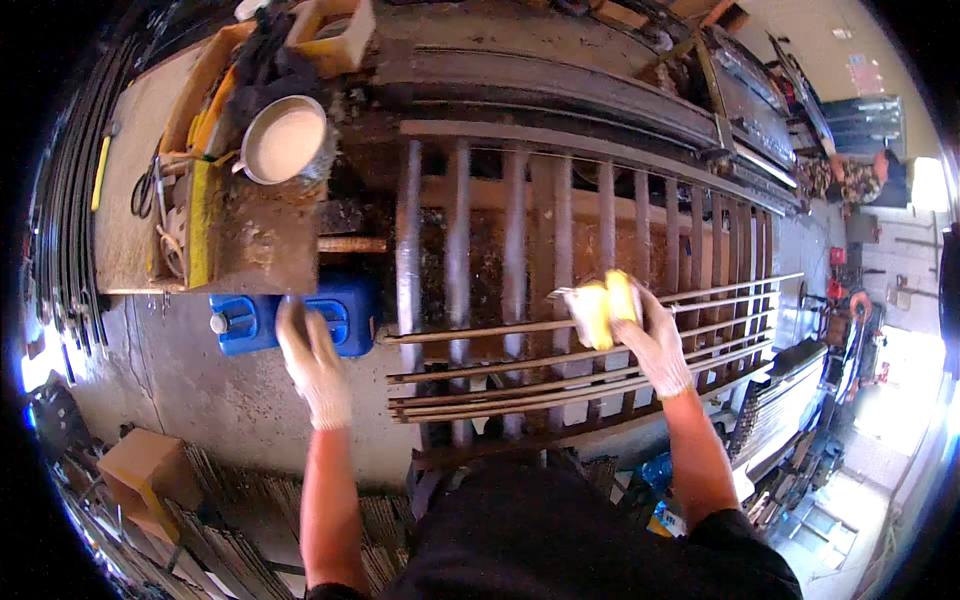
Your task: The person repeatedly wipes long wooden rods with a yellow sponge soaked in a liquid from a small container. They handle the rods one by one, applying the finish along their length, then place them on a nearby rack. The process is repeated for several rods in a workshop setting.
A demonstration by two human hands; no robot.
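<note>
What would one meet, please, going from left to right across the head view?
Cardboard box → left gloved hand → right gloved hand holding a yellow-and-white object → another person in the background.

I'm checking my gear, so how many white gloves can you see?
2. One glove is on your left hand, seen against a blue jug; the other glove is on your right hand, which holds something yellow. Others may be hidden.
</note>
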